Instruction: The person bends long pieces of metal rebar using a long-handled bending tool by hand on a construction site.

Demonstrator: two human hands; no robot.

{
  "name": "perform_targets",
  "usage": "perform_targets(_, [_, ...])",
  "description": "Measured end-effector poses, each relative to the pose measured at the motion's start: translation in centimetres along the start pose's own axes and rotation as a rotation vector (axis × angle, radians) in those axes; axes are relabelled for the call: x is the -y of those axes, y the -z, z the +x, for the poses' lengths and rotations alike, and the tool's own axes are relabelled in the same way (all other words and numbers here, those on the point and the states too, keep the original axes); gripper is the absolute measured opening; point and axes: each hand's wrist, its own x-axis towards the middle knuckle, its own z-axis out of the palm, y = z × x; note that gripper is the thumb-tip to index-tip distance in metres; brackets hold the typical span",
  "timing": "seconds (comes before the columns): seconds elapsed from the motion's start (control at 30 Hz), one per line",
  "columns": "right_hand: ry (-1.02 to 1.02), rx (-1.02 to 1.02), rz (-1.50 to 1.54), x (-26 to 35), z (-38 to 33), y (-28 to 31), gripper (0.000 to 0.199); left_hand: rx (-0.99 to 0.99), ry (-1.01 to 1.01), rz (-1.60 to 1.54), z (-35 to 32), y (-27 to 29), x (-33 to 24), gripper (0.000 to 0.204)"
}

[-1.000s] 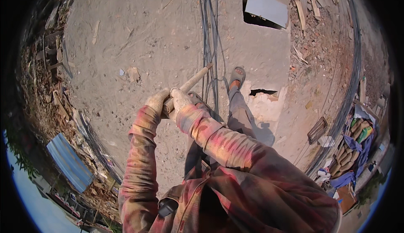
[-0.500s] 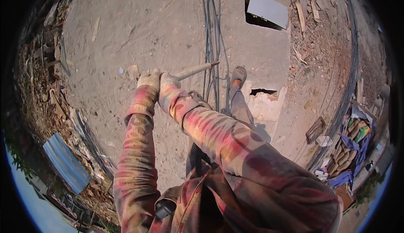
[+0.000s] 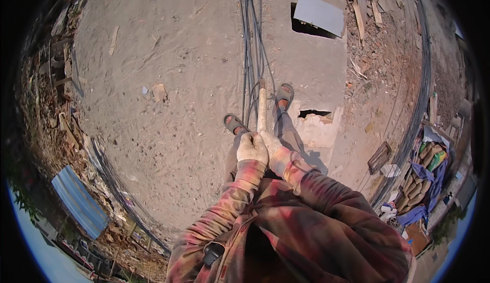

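Observation:
Both hands wear pale knitted work gloves and are closed around a light wooden pole (image 3: 262, 107) with a brown tip. My left hand (image 3: 252, 149) and my right hand (image 3: 271, 143) sit side by side, low in front of my body. The pole points straight away from me between my sandalled feet. Its far end lies over or beside a bundle of long dark cables (image 3: 248, 48); whether it touches them I cannot tell. Whatever part of the pole lies below my hands is hidden by gloves and sleeves.
Right of the cables, a grey panel (image 3: 319, 12) partly covers a dark opening. A smaller broken hole (image 3: 315, 114) lies beside my right foot (image 3: 285, 95). Rubble lines both sides. A blue corrugated sheet (image 3: 80, 201) lies at left, filled sacks (image 3: 412, 193) at right.
My hands have moved right and closer to my body. The pole has swung from pointing rightward to pointing straight ahead. My left foot now shows.

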Motion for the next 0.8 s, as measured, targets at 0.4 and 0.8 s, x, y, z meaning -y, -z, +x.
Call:
perform_targets(0.4, [0.076, -0.164, 0.031, -1.0, 9.4, -14.2, 0.057, 0.281, 0.052, -0.239, 13.9, 10.8, -2.0, 0.026])
perform_targets(0.8, [0.137, -0.061, 0.081, 2.4, 3.0, -5.5, 0.039, 0.133, 0.021, -0.008, 9.4, 1.0, 0.3, 0.038])
